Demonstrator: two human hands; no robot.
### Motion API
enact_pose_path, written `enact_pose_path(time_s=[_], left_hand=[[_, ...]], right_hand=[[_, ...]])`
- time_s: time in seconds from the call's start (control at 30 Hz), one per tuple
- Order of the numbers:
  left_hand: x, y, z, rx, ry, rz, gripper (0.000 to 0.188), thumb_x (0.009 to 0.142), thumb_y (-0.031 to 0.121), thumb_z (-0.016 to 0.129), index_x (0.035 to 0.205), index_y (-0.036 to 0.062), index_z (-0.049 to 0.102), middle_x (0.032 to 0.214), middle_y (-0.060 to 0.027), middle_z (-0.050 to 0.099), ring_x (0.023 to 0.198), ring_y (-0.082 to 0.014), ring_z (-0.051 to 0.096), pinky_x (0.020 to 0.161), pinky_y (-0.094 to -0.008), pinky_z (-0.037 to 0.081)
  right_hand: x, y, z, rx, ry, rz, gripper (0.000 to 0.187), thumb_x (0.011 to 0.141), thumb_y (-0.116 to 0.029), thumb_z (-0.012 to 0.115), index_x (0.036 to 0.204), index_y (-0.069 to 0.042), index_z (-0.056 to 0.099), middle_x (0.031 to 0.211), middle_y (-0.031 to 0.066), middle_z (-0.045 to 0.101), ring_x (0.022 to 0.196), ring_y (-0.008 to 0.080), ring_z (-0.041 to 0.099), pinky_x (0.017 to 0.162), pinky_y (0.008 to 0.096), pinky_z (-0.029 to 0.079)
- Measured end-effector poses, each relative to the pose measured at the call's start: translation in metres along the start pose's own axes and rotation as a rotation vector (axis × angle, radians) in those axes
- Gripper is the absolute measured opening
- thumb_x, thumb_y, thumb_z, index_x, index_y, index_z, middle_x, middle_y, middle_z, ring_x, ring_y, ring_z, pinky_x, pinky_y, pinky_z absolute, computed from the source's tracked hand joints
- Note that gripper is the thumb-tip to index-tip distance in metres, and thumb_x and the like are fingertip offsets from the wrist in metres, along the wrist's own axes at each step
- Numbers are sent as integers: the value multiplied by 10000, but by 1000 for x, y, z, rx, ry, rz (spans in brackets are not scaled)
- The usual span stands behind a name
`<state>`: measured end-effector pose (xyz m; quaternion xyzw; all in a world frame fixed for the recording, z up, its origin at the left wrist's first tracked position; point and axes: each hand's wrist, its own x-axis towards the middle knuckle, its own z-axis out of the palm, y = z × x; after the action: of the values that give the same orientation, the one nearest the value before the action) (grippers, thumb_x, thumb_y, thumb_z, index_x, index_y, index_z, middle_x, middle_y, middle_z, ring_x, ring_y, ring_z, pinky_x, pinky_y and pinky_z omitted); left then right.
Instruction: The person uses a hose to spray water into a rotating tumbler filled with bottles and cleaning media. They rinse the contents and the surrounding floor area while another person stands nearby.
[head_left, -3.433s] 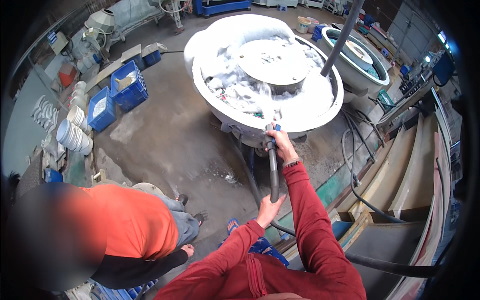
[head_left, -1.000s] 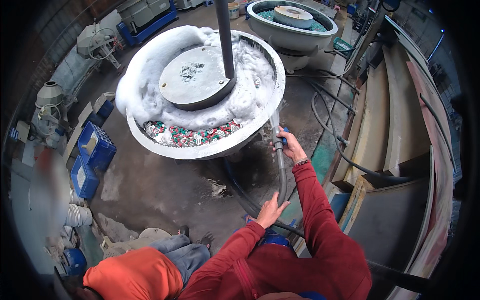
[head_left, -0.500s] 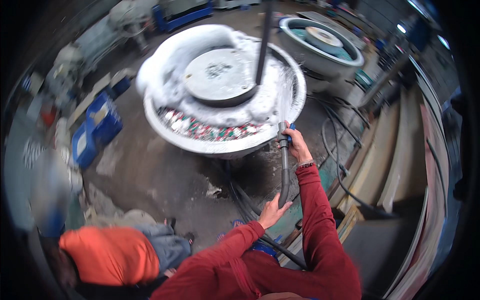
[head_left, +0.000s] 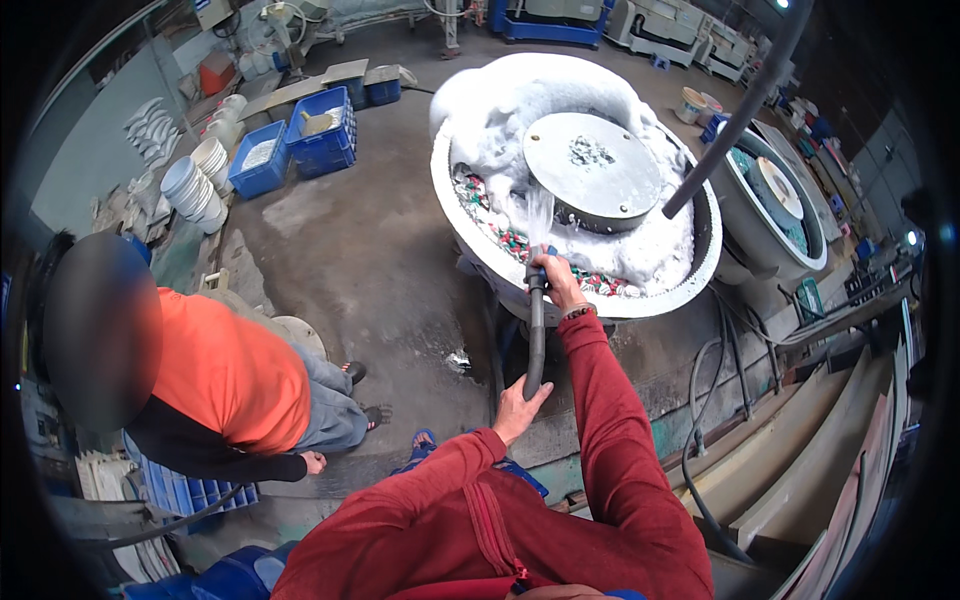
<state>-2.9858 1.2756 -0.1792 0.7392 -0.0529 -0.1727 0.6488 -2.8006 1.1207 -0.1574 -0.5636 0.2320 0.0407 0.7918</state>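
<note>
1. Right hand [head_left: 562,283]: the fingers are closed around the upper end of the grey hose [head_left: 537,335], next to the blue lever [head_left: 550,252].
2. Left hand [head_left: 518,410]: the fingers are curled around the lower part of the hose, with the thumb extended along it. Part of this grip is hidden behind the hand.
3. Hose position: it stands in front of the wearer, between the two hands, with its outlet over the near rim of the tub [head_left: 655,304]. Whether it touches the rim cannot be told.
4. Water [head_left: 540,212]: a clear stream runs from the outlet into the tub, toward the near left edge of the hub [head_left: 590,165].
5. Tub contents: white foam [head_left: 545,90] surrounds much of the hub and bulges over the far left rim. Small red, green and white pieces [head_left: 513,243] show along the near left side.
6. Pole [head_left: 740,110]: dark and slanted, its lower end at the right edge of the hub.
7. Surroundings: a second tub [head_left: 757,232] stands to the right. A person in orange [head_left: 245,370] is at the left, well apart from the hose. Blue crates [head_left: 325,160] and stacked buckets [head_left: 197,190] stand beyond that person.
</note>
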Motion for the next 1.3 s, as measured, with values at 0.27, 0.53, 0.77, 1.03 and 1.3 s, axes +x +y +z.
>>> enact_pose_path(time_s=[0.27,0.53,0.77,1.03,1.3], left_hand=[[18,14,-18,-38,109,102,306,788,311,625,796,17,539,552,-20,483,496,-92,463,480,-269,389],[14,1,-51,-159,75,23,308,798,318,615,781,22,533,547,-7,472,477,-76,447,459,-261,386],[55,16,-84,-256,-49,65,340,809,365,592,817,35,512,530,12,437,463,-66,420,437,-247,359],[107,31,-119,-257,-51,15,321,813,330,582,824,16,513,533,-25,465,466,-93,460,447,-265,382],[154,37,-137,-363,-4,157,247,816,237,605,931,60,477,520,50,390,384,-30,349,345,-199,267]], right_hand=[[10,-22,34,-120,-38,-71,183,701,-176,524,809,-30,503,698,76,511,567,182,537,480,379,516],[19,6,64,-184,-251,-105,186,674,-160,578,785,-37,494,752,90,454,643,210,498,467,377,500],[71,-20,93,15,-253,107,290,670,-28,509,932,-79,395,705,103,456,553,253,527,458,400,513],[142,-19,127,-7,-230,210,117,654,-65,549,751,-69,483,673,67,481,568,212,505,465,402,496],[180,-40,158,78,-190,167,141,639,-50,505,767,-31,449,615,114,461,491,252,504,413,375,488]])
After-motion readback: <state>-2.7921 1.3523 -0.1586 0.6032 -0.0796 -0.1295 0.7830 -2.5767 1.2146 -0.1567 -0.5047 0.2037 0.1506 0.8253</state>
